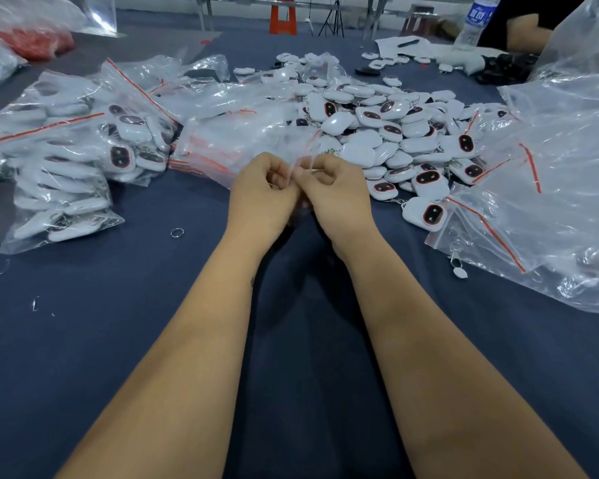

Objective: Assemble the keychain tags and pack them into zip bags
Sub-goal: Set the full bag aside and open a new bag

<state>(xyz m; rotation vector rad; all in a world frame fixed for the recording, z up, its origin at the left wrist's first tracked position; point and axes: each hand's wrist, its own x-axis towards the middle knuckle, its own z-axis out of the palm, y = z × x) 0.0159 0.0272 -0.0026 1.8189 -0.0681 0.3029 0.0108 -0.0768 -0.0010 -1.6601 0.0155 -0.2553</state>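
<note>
Both hands, left [261, 198] and right [329, 191], pinch one zip bag [300, 157] above the desk [153, 323], just beside the tags [377, 133]. Slippery film may escape either grip, leaving the mouth closed.

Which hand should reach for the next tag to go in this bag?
Right. The loose tag pile lies beside the right hand; the left hand can keep pinching the small zip bag.
</note>
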